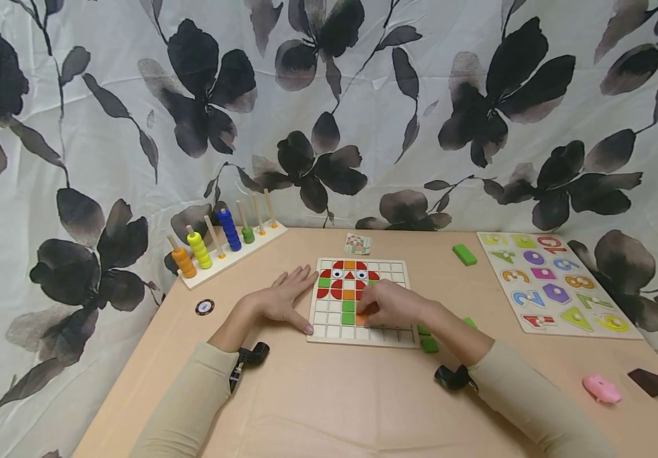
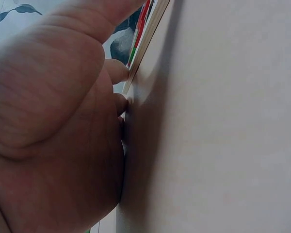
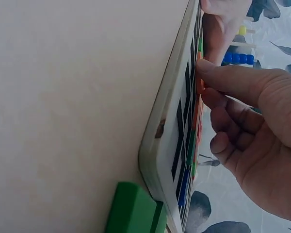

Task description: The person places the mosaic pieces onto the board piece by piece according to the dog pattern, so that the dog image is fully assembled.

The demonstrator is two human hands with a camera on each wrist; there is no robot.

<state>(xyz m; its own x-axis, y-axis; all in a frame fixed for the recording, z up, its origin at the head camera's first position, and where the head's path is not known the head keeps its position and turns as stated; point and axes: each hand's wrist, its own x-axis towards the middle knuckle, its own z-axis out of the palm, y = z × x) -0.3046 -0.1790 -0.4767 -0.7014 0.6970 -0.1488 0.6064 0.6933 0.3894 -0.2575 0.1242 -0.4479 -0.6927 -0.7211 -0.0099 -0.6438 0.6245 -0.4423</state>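
A white grid board (image 1: 325, 332) lies on the table, with red, green and orange tiles and two eye tiles forming a figure. My right hand (image 1: 389, 303) reaches over its lower middle. Thumb and forefinger pinch a small orange tile (image 3: 200, 77) at the board's surface, beside green tiles (image 1: 349, 313) in the grid. My left hand (image 1: 280, 302) rests at the board's left edge, fingers spread, thumb by the lower left corner. In the left wrist view, the palm (image 2: 53, 145) stands close to the tabletop.
A small picture card (image 1: 357, 243) lies behind the board. Green blocks (image 1: 429, 345) sit at its right corner, another green block (image 1: 464, 254) farther back. Around are a peg stacker (image 1: 231, 257), a round chip (image 1: 205, 307), a number puzzle (image 1: 558, 283), a pink toy (image 1: 601, 388) and a dark piece (image 1: 653, 382).
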